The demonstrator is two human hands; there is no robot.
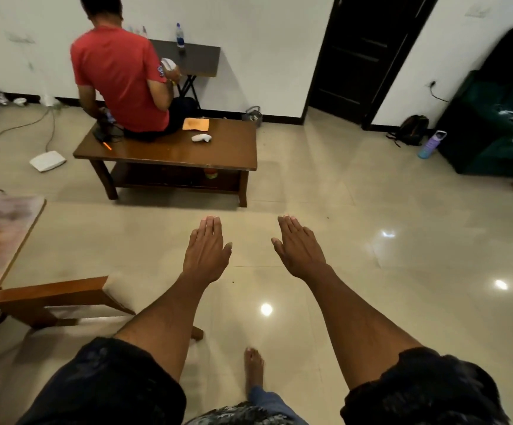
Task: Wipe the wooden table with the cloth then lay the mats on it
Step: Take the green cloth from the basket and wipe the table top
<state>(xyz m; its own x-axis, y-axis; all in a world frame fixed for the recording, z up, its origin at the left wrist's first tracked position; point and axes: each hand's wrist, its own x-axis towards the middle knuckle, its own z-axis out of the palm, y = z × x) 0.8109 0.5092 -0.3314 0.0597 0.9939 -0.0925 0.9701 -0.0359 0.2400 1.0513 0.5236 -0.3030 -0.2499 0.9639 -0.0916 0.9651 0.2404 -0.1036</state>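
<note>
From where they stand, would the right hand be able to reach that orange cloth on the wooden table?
Probably not yet. The right hand hangs open over bare floor, while the orange cloth lies on the far side of the wooden table. Stepping closer looks necessary.

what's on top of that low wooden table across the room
On the wooden table: an orange cloth, a white controller-like object, an orange pen, dark gear, and a seated person who covers part of it.

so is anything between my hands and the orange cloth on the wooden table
Only open floor lies between the hands, left and right, and the wooden table. The orange cloth sits at its far edge, beside a seated person.
</note>
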